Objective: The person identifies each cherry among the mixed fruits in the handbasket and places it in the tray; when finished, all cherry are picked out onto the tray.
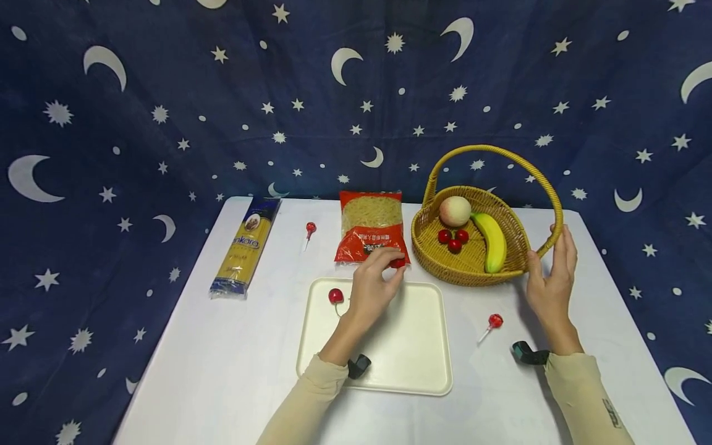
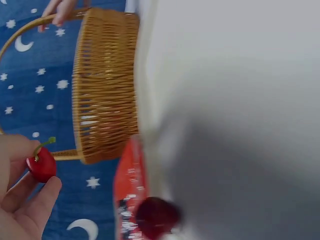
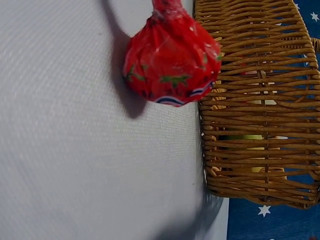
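My left hand (image 1: 369, 290) is raised over the far part of the cream tray (image 1: 397, 390) and pinches a red cherry (image 2: 42, 165) by thumb and fingertips, its green stem sticking up. Another cherry (image 1: 335, 295) lies on the tray, left of that hand. To the right stands a wicker basket (image 1: 445, 275) holding a peach (image 1: 455, 211), a banana (image 1: 491, 242) and three cherries (image 1: 454, 245). My right hand (image 1: 552, 284) grips the basket at the right foot of its handle, thumb in front and fingers behind.
A lollipop (image 1: 495, 321) lies in front of the basket; a second lollipop (image 1: 311, 227) is farther back. Behind the tray sits a red bag of pasta (image 1: 371, 219). The spaghetti pack (image 1: 245, 247) lies at the table's left. A starry blue cloth (image 1: 311, 80) hangs behind.
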Demonstrator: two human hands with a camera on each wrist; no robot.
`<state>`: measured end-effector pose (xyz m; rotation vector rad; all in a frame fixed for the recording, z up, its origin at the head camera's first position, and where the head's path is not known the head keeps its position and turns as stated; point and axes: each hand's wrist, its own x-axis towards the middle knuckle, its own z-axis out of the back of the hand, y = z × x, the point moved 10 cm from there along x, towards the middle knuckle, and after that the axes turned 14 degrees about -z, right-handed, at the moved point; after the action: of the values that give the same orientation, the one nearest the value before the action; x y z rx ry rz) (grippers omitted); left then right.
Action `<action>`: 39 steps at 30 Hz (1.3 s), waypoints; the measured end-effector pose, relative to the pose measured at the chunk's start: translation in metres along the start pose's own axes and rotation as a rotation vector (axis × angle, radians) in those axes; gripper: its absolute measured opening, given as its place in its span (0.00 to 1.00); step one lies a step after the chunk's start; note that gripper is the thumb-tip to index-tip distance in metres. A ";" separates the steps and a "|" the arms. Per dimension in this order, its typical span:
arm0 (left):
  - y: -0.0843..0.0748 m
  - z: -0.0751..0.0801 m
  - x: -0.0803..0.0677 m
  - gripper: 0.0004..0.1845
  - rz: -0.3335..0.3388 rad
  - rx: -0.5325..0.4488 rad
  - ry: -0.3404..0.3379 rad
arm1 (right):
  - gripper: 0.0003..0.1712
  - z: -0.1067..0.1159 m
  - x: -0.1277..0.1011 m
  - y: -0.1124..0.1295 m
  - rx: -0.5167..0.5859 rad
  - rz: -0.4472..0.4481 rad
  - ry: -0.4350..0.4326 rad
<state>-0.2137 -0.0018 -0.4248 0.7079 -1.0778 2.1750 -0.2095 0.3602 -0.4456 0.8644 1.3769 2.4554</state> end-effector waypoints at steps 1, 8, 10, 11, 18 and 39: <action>0.002 -0.004 -0.003 0.11 0.008 0.007 0.018 | 0.40 0.000 0.000 0.000 -0.002 -0.001 0.001; 0.014 -0.038 -0.025 0.11 0.088 0.080 0.233 | 0.40 0.000 0.001 -0.001 0.007 -0.021 -0.001; 0.015 -0.046 -0.029 0.09 0.094 0.107 0.295 | 0.40 0.001 0.001 -0.002 0.011 -0.019 -0.004; 0.015 -0.050 -0.031 0.09 0.094 0.121 0.327 | 0.40 0.001 0.002 -0.002 0.015 -0.018 -0.005; 0.017 -0.066 -0.040 0.09 0.070 0.204 0.462 | 0.41 0.001 0.002 -0.003 0.009 -0.004 -0.005; 0.001 -0.067 0.001 0.13 0.006 0.185 0.446 | 0.41 0.000 0.001 -0.006 -0.005 -0.014 0.011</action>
<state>-0.2277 0.0535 -0.4602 0.2697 -0.6551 2.3079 -0.2112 0.3646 -0.4502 0.8384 1.3753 2.4561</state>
